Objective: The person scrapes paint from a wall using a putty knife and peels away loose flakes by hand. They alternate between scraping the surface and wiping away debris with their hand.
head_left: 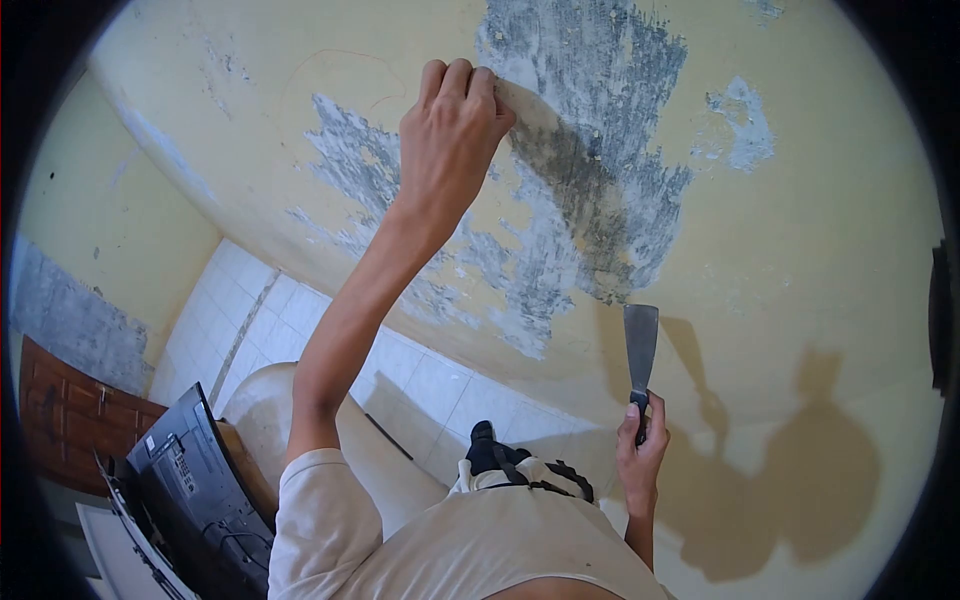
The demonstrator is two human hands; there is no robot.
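Observation:
My left hand (450, 125) is raised against the yellow wall (790, 250), its fingers curled together at the edge of a grey scraped patch (590, 90); whether anything is between the fingertips is hidden. Lower right, my right hand (642, 445) is closed round the black handle of a putty knife (641, 345). The metal blade points up, with its broad edge just below the patch's lower end. Bare grey streaks and bits of loose paint show around the patch.
At lower left stand a dark flat-screen monitor (190, 465) with cables and a brown wooden door (65, 410). White floor tiles (440, 390) run along the wall's foot. A smaller chipped spot (748, 125) is at upper right.

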